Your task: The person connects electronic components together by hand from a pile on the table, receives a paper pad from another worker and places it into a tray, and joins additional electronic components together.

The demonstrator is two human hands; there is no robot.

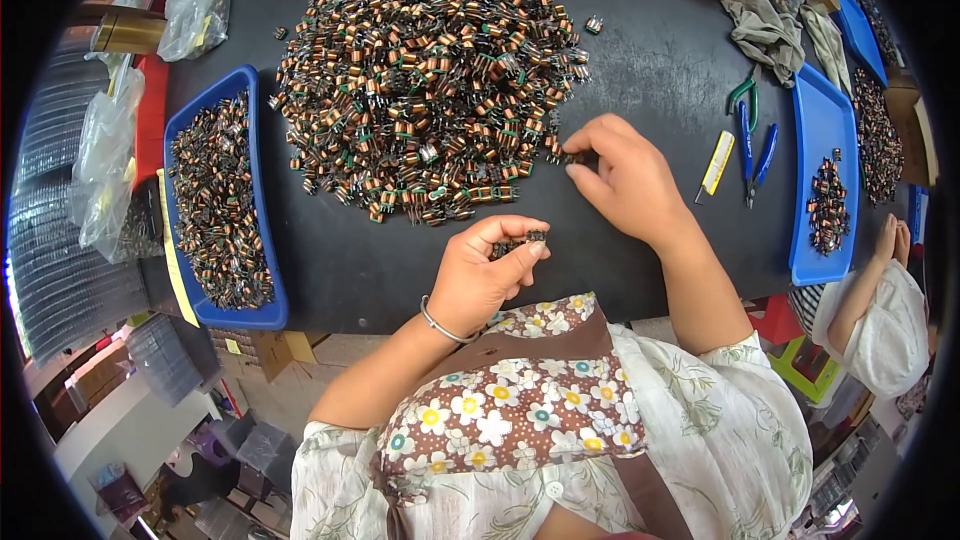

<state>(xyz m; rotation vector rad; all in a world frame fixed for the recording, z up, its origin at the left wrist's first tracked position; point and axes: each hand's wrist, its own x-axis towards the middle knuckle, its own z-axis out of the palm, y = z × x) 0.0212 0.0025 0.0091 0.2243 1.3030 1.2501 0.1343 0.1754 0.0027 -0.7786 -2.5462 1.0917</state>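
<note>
Left hand (pixel 472 272), near side of the pile (pixel 420 90): curled around small coils (pixel 537 236), one pinched at your fingertips. Right hand (pixel 632 180), pile's right edge: fingers at loose coils; whether you grip any, cannot tell. Left tray (pixel 245 318), left of pile: well filled. Right tray (pixel 822 120), well right of pile: one small cluster. Pile: large; most handling seemingly remains.

Left grip (pixel 482 272) curled, right grip (pixel 627 183) outstretched, thumb and forefinger seemingly parted
</note>
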